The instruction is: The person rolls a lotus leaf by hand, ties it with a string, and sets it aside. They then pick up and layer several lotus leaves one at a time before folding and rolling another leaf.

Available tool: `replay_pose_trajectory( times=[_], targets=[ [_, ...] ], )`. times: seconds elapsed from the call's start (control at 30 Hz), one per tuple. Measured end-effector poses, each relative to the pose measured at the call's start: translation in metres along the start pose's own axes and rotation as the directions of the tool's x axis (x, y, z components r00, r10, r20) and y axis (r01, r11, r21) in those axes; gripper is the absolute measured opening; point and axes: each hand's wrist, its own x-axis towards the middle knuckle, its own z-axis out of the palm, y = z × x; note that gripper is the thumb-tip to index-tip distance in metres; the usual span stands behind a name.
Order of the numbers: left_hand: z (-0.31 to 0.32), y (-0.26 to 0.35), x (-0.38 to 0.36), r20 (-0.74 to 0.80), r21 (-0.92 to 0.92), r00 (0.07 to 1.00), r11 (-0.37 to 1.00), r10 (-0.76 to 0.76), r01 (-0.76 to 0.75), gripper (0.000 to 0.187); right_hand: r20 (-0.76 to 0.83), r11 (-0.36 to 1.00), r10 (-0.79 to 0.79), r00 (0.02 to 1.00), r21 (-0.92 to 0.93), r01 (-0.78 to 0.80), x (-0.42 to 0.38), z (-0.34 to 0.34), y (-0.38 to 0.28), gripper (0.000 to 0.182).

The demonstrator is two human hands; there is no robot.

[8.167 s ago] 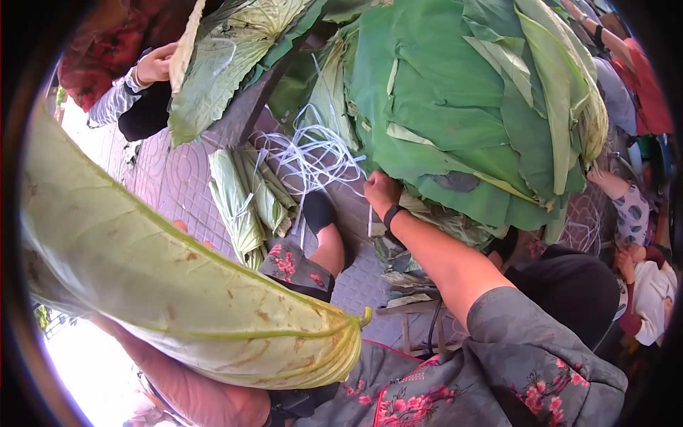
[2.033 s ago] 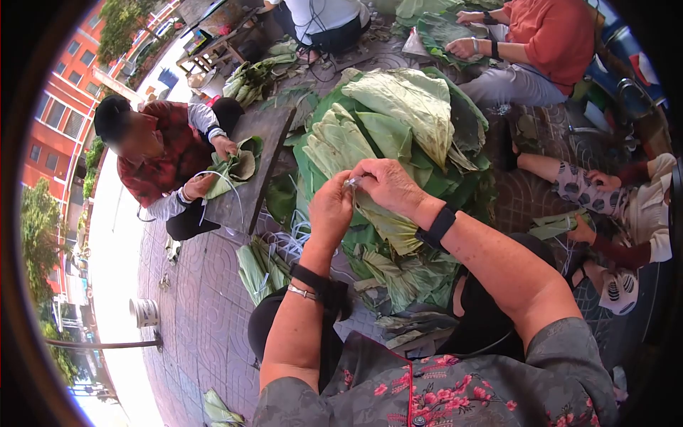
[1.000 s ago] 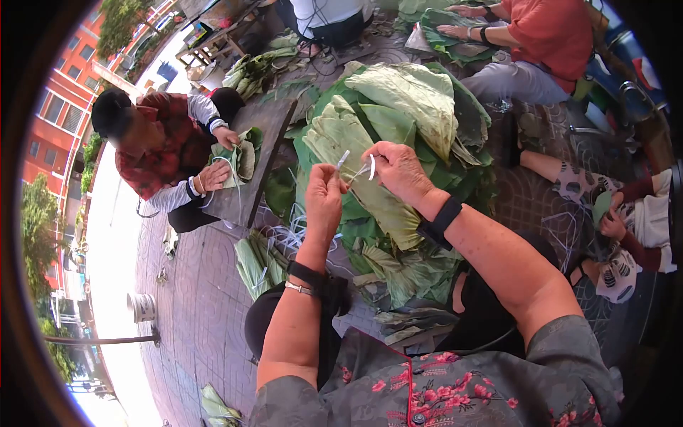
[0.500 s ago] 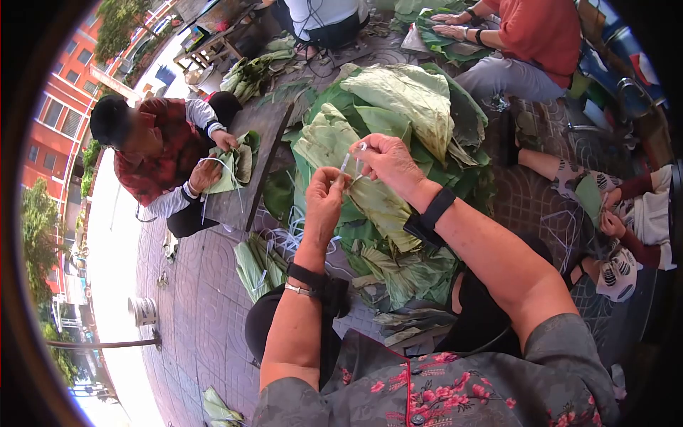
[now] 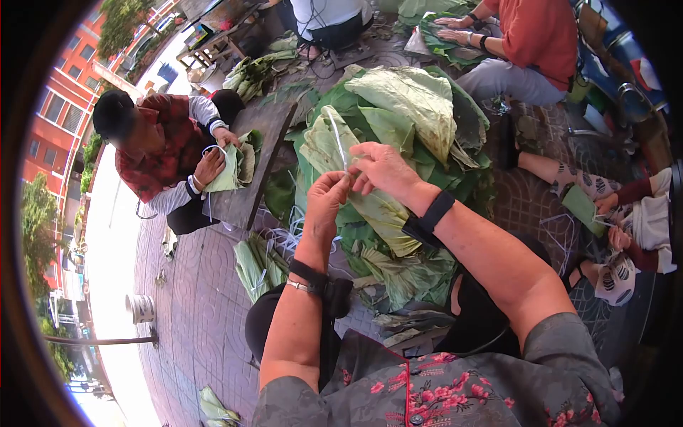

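Note:
A thin white plastic strip (image 5: 337,135) stands up from my fingers, its upper end bent over above the leaves. My left hand (image 5: 327,203) is closed in a pinch on the strip's lower part. My right hand (image 5: 386,172) meets it there, index finger and thumb side at the strip, other fingers loosely curled. The exact grip of the right fingertips is partly hidden. Beneath both hands lies a big pile of large green and pale dried leaves (image 5: 405,92).
Across to the left, a person in a red-black top (image 5: 160,135) handles leaves on a wooden board (image 5: 267,153). A tied leaf bundle (image 5: 257,267) and tangled white strips (image 5: 288,231) lie near my left arm. Other people sit right and behind. A white bucket (image 5: 140,309) stands left.
The white strip now rises higher, above my fingers. My right hand has lowered slightly and its fingers have loosened. The person at right has shifted a green leaf.

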Motion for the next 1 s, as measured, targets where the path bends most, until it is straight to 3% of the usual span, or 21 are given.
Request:
replay_pose_trajectory(
  times=[0.1, 0.2, 0.3, 0.4, 0.5, 0.6, 0.9, 1.0],
  targets=[
    [-0.006, -0.007, 0.004, -0.046, -0.112, 0.998, 0.993, -0.043, 0.037, 0.017, 0.078, 0.997, -0.015, 0.997, 0.073, 0.009, -0.002, 0.006, 0.014, 0.035],
    [0.000, -0.004, 0.001, -0.076, -0.101, 0.997, 0.995, 0.018, -0.025, 0.017, 0.028, 0.899, -0.343, 0.939, -0.280, 0.337, 0.001, 0.014, 0.034, 0.031],
    [0.006, 0.000, -0.002, -0.128, -0.039, 0.988, 0.995, 0.083, -0.088, 0.015, 0.017, 0.835, -0.402, 0.915, -0.404, 0.374, 0.000, 0.017, 0.036, 0.031],
    [0.014, 0.002, -0.005, -0.196, 0.021, 0.965, 0.984, 0.176, -0.175, 0.013, 0.007, 0.865, -0.311, 0.950, -0.412, 0.286, -0.003, 0.014, 0.030, 0.028],
    [0.013, 0.003, -0.005, -0.160, 0.014, 0.973, 0.986, 0.166, -0.166, 0.012, 0.004, 0.921, -0.157, 0.988, -0.361, 0.148, 0.003, 0.009, 0.027, 0.025],
    [0.010, 0.001, -0.004, -0.169, -0.027, 0.964, 0.977, 0.205, -0.212, 0.012, -0.015, 0.947, -0.113, 0.993, -0.303, 0.103, 0.007, 0.004, 0.024, 0.019],
    [-0.006, -0.023, 0.006, -0.187, -0.074, 0.982, 0.996, 0.033, -0.047, 0.012, 0.111, 0.992, -0.036, 0.993, 0.127, 0.022, 0.006, -0.005, 0.023, 0.010],
    [-0.012, -0.027, 0.007, -0.196, -0.058, 0.979, 0.996, 0.054, -0.066, 0.011, 0.115, 0.990, -0.049, 0.992, 0.140, 0.033, 0.003, -0.007, 0.022, 0.011]
  ],
)
